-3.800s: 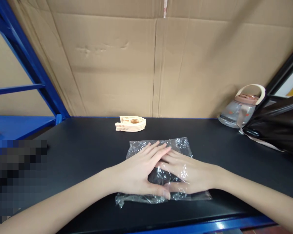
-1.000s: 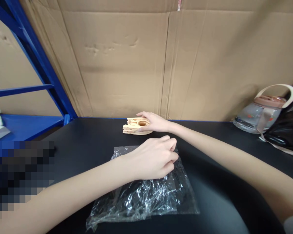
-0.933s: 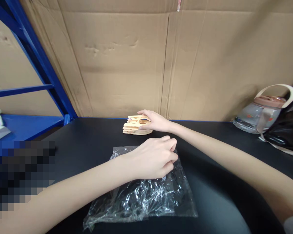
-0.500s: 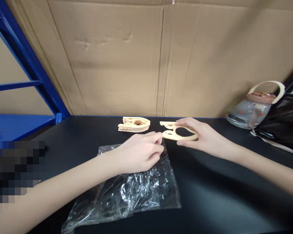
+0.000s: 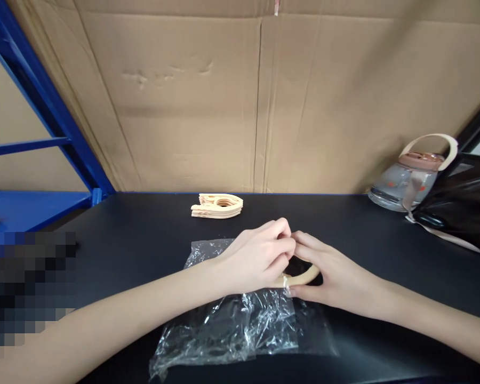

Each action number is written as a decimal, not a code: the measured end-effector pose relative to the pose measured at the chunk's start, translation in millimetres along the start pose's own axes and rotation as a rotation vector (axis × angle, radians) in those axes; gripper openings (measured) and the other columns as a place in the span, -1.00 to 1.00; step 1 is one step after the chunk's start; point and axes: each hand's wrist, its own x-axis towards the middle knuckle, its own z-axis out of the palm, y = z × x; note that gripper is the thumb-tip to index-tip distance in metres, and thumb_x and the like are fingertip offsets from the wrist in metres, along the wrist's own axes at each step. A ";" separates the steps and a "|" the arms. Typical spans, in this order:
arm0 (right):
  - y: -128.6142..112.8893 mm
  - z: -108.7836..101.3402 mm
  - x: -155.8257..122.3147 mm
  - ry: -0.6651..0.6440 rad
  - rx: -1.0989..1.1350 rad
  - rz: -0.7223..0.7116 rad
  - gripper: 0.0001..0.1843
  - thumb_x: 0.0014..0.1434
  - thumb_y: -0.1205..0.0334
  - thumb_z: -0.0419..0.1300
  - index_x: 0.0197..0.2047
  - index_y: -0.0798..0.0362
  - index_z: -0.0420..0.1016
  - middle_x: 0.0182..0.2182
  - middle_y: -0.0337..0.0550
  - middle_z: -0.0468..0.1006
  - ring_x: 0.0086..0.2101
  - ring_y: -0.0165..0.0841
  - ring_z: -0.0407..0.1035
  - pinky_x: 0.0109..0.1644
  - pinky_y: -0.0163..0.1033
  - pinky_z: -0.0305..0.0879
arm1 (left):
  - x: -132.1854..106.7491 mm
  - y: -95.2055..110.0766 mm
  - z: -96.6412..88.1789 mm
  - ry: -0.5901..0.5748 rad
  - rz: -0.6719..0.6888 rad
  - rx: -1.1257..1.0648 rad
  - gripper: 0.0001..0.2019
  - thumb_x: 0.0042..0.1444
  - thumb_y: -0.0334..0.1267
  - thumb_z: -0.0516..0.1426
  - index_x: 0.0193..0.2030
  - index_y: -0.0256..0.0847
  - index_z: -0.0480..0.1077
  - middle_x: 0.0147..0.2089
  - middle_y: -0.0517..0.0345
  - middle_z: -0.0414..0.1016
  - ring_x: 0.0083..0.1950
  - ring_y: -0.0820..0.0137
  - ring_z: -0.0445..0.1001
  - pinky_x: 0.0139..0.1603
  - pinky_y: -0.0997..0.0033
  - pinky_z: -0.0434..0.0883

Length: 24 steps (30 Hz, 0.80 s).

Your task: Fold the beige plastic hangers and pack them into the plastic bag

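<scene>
My right hand point(image 5: 336, 272) is closed around the rounded end of a cream folding hanger point(image 5: 307, 276), thumb below and fingers above. The hanger's other end is hidden behind my left hand point(image 5: 260, 258) and seems to be at the mouth of the clear plastic bag point(image 5: 224, 333). Curled fingers of the left hand pinch the bag's upper edge, right against the fingertips of my right hand. Crinkled and shiny, the bag lies across the front of the table under my left forearm. Farther back rests a stack of folded hangers point(image 5: 220, 210).
At the back right a clear water bottle point(image 5: 404, 181) with a pink lid stands beside a shiny black bag point(image 5: 460, 208) with a pale strap. Cardboard point(image 5: 184, 106) walls off the black table's point(image 5: 144, 229) far edge. A blue metal frame point(image 5: 56, 106) rises at left.
The right hand has brought the hanger nearer to me, down to the bag's edge. My left hand has moved right, drawing the bag's upper part with it. The stack stays put.
</scene>
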 end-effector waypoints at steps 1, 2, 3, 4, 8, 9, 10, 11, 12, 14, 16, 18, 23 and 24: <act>2.3 2.3 0.8 0.002 -0.016 -0.005 -0.64 0.12 0.07 0.26 -0.03 -0.06 0.38 0.03 -0.13 0.36 0.06 -0.23 0.28 0.15 -0.11 0.29 | 0.0 -0.2 -1.0 0.004 -0.014 -0.039 -0.79 0.26 -0.36 -0.09 -0.31 -0.21 0.32 -0.16 0.16 0.30 -0.27 0.45 0.33 -0.34 0.44 0.33; 4.7 4.2 1.2 0.001 -0.029 -0.007 -0.63 0.13 0.05 0.24 -0.01 -0.06 0.38 0.05 -0.12 0.35 0.08 -0.23 0.27 0.16 -0.10 0.28 | -1.6 -1.8 -3.4 0.017 -0.036 -0.072 -0.80 0.29 -0.34 -0.11 -0.24 -0.20 0.32 -0.13 0.15 0.31 -0.23 0.44 0.35 -0.27 0.41 0.36; 7.2 5.4 1.1 -0.004 -0.038 -0.009 -0.63 0.15 0.04 0.23 0.00 -0.06 0.38 0.09 -0.12 0.33 0.10 -0.23 0.25 0.18 -0.09 0.26 | -5.0 -4.9 -7.3 0.034 -0.072 -0.098 -0.80 0.31 -0.31 -0.12 -0.17 -0.19 0.30 -0.10 0.13 0.33 -0.17 0.42 0.37 -0.19 0.37 0.38; 9.3 6.1 0.5 -0.011 -0.043 -0.012 -0.62 0.16 0.03 0.22 0.02 -0.06 0.37 0.13 -0.11 0.31 0.12 -0.23 0.24 0.20 -0.08 0.23 | -10.6 -9.5 -12.4 0.056 -0.121 -0.107 -0.80 0.33 -0.30 -0.14 -0.12 -0.17 0.29 -0.08 0.12 0.34 -0.12 0.39 0.37 -0.09 0.32 0.38; 13.3 3.0 -4.9 -0.048 -0.066 -0.034 -0.56 0.18 0.04 0.20 0.11 -0.08 0.34 0.22 -0.11 0.23 0.18 -0.22 0.17 0.25 -0.06 0.16 | -52.0 -34.8 -36.8 0.047 -0.398 -0.088 -0.73 0.35 -0.13 -0.14 0.02 -0.12 0.29 0.09 0.09 0.37 0.12 0.26 0.33 0.18 0.09 0.27; 13.0 1.3 -6.3 -0.052 -0.081 -0.041 -0.56 0.18 0.05 0.19 0.13 -0.09 0.34 0.22 -0.11 0.23 0.18 -0.22 0.16 0.25 -0.04 0.14 | -65.2 -40.4 -41.3 0.022 -0.450 -0.092 -0.70 0.34 -0.08 -0.13 0.06 -0.09 0.28 0.16 0.09 0.34 0.19 0.23 0.29 0.24 0.04 0.22; 12.2 -0.5 -7.3 -0.057 -0.098 -0.050 -0.56 0.18 0.08 0.19 0.13 -0.10 0.35 0.22 -0.12 0.25 0.18 -0.21 0.15 0.25 -0.03 0.14 | -78.3 -45.0 -44.5 -0.013 -0.491 -0.092 -0.66 0.34 -0.04 -0.12 0.15 -0.04 0.23 0.24 0.10 0.28 0.25 0.21 0.23 0.28 0.01 0.17; 11.3 -2.1 -7.8 -0.059 -0.118 -0.061 -0.57 0.18 0.11 0.19 0.13 -0.11 0.36 0.21 -0.12 0.27 0.18 -0.20 0.15 0.24 0.00 0.14 | -90.4 -48.2 -46.1 -0.058 -0.509 -0.088 -0.63 0.33 -0.02 -0.10 0.22 -0.01 0.16 0.29 0.11 0.22 0.29 0.20 0.20 0.29 0.00 0.16; 10.1 -3.5 -7.9 -0.061 -0.135 -0.074 -0.58 0.18 0.14 0.18 0.13 -0.12 0.37 0.19 -0.12 0.29 0.17 -0.19 0.15 0.22 0.02 0.14 | -100.9 -50.2 -46.2 -0.107 -0.511 -0.080 -0.58 0.32 -0.01 -0.08 0.28 0.01 0.09 0.33 0.09 0.18 0.31 0.18 0.19 0.29 0.00 0.17; 7.7 -5.0 -6.6 -0.065 -0.155 -0.101 -0.61 0.19 0.17 0.17 0.10 -0.12 0.41 0.17 -0.12 0.34 0.16 -0.17 0.18 0.19 0.05 0.16 | -115.1 -50.6 -43.2 -0.163 -0.486 -0.042 -0.49 0.29 0.00 -0.04 0.34 0.01 0.01 0.37 0.04 0.10 0.33 0.14 0.16 0.28 -0.01 0.19; 5.3 -4.2 -3.7 -0.054 -0.147 -0.123 -0.64 0.19 0.16 0.17 0.07 -0.10 0.44 0.15 -0.10 0.37 0.14 -0.15 0.20 0.18 0.06 0.18 | -120.0 -48.1 -38.2 -0.183 -0.452 -0.010 -0.44 0.28 0.00 0.00 0.36 0.00 -0.03 0.40 0.01 0.06 0.35 0.10 0.12 0.29 -0.04 0.19; 3.1 -0.9 0.5 -0.039 -0.109 -0.134 -0.68 0.19 0.15 0.18 0.03 -0.07 0.46 0.15 -0.10 0.37 0.12 -0.18 0.24 0.17 0.02 0.23 | -118.2 -44.5 -34.2 -0.180 -0.427 -0.007 -0.44 0.27 -0.01 0.01 0.36 -0.01 -0.01 0.40 0.00 0.06 0.36 0.09 0.11 0.29 -0.06 0.18; -1.1 12.7 15.1 -0.028 0.025 -0.192 -0.80 0.25 0.27 0.13 -0.06 -0.05 0.47 0.10 -0.18 0.42 0.08 -0.33 0.31 0.14 -0.18 0.32 | -109.3 -38.6 -31.5 -0.162 -0.375 -0.038 -0.46 0.26 -0.02 0.03 0.33 -0.04 0.05 0.36 -0.02 0.14 0.33 0.12 0.15 0.28 -0.02 0.21; -1.2 15.2 18.4 -0.026 0.043 -0.216 -0.81 0.25 0.28 0.13 -0.07 -0.04 0.47 0.09 -0.19 0.43 0.09 -0.35 0.32 0.16 -0.19 0.31 | -108.5 -38.1 -31.5 -0.162 -0.369 -0.040 -0.47 0.27 -0.02 0.03 0.33 -0.04 0.05 0.35 -0.02 0.14 0.34 0.12 0.15 0.29 -0.02 0.21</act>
